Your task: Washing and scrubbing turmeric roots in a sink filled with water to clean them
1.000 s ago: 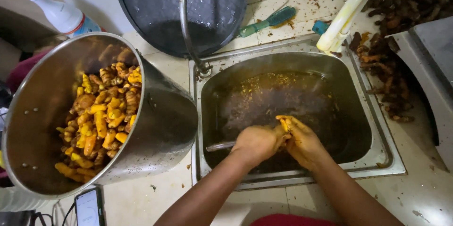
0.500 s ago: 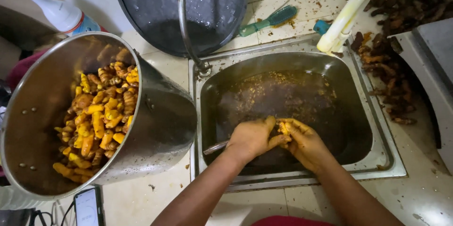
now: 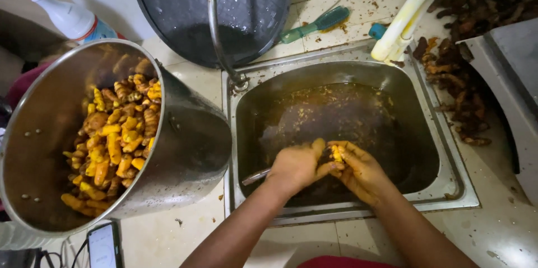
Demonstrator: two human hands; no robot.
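Note:
Over the steel sink (image 3: 448, 161), which holds murky brown water, my two hands meet. My right hand (image 3: 361, 170) grips a small yellow turmeric root (image 3: 337, 152). My left hand (image 3: 297, 166) is closed around a metal utensil whose handle (image 3: 256, 176) sticks out to the left; its working end is hidden between my fingers, against the root. Both hands are stained yellow.
A big steel pot (image 3: 185, 145) with several peeled yellow roots (image 3: 115, 142) leans at the left. A dark round pan (image 3: 185, 5) and the tap (image 3: 216, 27) stand behind the sink. A green brush (image 3: 316, 24), a pale tube (image 3: 409, 10) and unpeeled dark roots (image 3: 459, 83) lie at the right. A phone (image 3: 103, 245) and a bottle (image 3: 70, 17) are at the left.
My hands have shifted slightly toward the sink's near edge, still working the same root; the camera has tilted a little.

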